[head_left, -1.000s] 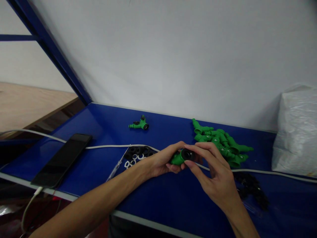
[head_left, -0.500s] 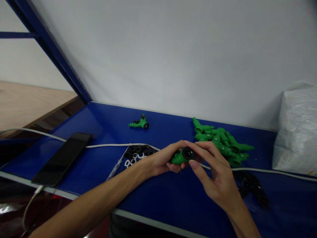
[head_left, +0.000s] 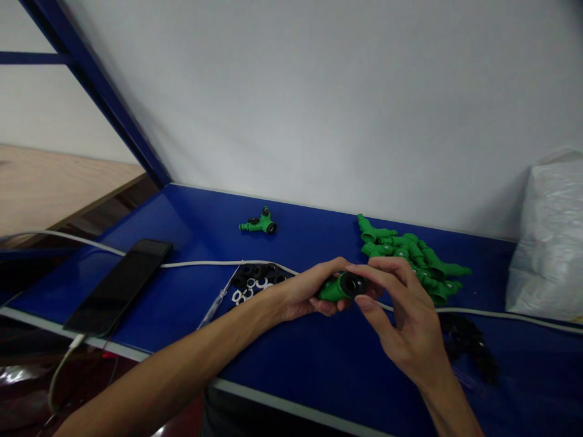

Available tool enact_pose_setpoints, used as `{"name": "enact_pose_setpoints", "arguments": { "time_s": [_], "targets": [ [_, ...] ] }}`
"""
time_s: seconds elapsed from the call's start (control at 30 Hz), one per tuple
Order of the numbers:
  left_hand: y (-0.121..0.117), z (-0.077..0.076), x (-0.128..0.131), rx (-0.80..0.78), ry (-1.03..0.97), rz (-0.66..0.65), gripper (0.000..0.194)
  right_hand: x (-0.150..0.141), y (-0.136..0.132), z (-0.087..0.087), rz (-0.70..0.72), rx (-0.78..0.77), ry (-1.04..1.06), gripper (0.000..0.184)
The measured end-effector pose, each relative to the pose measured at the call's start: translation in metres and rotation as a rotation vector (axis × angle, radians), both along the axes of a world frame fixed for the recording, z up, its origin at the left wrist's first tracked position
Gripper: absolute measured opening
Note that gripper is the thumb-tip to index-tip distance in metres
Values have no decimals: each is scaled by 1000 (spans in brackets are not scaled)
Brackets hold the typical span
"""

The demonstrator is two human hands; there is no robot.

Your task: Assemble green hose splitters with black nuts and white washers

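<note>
Over the middle of the table, my left hand (head_left: 304, 291) is wrapped round a green plastic hose connector (head_left: 332, 289), which hides much of its body. A black ring (head_left: 353, 284) sits at the connector's wide end, its round opening turned towards me. My right hand (head_left: 407, 315) pinches this ring between thumb and fingers, thumb at the lower edge and fingertips at the upper one. Behind my right hand lies a pile of green connectors (head_left: 410, 249). Farther back stands a similar connector (head_left: 259, 224) with black parts on it.
Black and white rings (head_left: 248, 285) lie beside a screwdriver (head_left: 214, 308) behind my left forearm. A phone (head_left: 121, 288) is at the left, with a white cable (head_left: 204, 263) crossing the table. Black parts (head_left: 471, 346) and a wrapped bag (head_left: 546, 237) are at the right.
The view has shifted slightly. My hands and the connector sit a little farther right in the picture, and the ring's opening shows more; both hands keep their grip.
</note>
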State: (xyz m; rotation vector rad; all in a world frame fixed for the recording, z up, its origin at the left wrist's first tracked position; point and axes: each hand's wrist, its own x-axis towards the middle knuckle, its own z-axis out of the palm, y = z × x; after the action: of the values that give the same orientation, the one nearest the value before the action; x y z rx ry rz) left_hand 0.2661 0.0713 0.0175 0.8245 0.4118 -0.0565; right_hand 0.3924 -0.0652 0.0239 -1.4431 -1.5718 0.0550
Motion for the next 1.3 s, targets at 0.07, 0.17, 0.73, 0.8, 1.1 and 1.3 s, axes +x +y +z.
{"name": "enact_pose_setpoints", "arguments": {
  "time_s": [0.07,0.17,0.73,0.8,1.1,1.3],
  "targets": [
    [0,0,0,17,-13,-29,40,1,0,-1,-24,33,75,16],
    [-1,1,0,16,-38,-28,40,1,-1,-1,-22,7,90,21],
    [-1,1,0,56,-18,4,43,1,-1,5,52,-63,-2,35],
    [-1,1,0,61,-13,-30,39,2,-2,6,20,-10,35,22],
    [-1,-2,-1,79,8,67,38,2,-3,3,79,-121,11,44],
    [0,-1,1,77,-42,4,40,-1,5,-2,22,-61,79,26]
  ]
}}
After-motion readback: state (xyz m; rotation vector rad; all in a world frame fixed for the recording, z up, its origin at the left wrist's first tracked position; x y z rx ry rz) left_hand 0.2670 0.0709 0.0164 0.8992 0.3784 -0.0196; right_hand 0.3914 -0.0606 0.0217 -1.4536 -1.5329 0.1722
